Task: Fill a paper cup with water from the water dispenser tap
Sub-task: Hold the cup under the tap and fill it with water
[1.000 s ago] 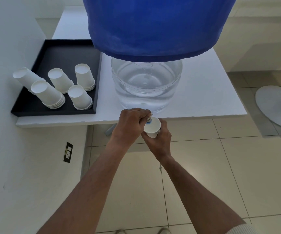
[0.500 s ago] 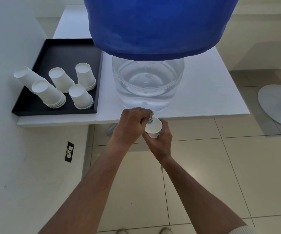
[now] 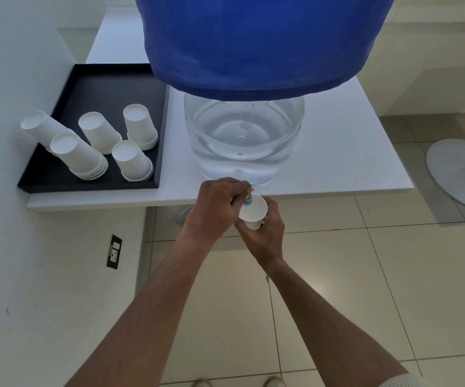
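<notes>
A clear water dispenser (image 3: 242, 141) with a blue cover (image 3: 259, 43) over its top stands at the front edge of a white table (image 3: 351, 152). Its small tap (image 3: 247, 200) with a blue ring sticks out past the edge. My left hand (image 3: 217, 208) is closed over the tap from the left. My right hand (image 3: 267, 233) holds a white paper cup (image 3: 253, 215) from below, its mouth right under the tap. The cup's inside is too hidden to tell if it holds water.
A black tray (image 3: 66, 174) on the table's left holds several stacks of upturned paper cups (image 3: 133, 160). A white wall with a socket (image 3: 114, 251) runs along the left. A round grey base (image 3: 460, 174) lies on the tiled floor at right.
Both hands hold the same pose at the tap and cup. Only the view has shifted slightly.
</notes>
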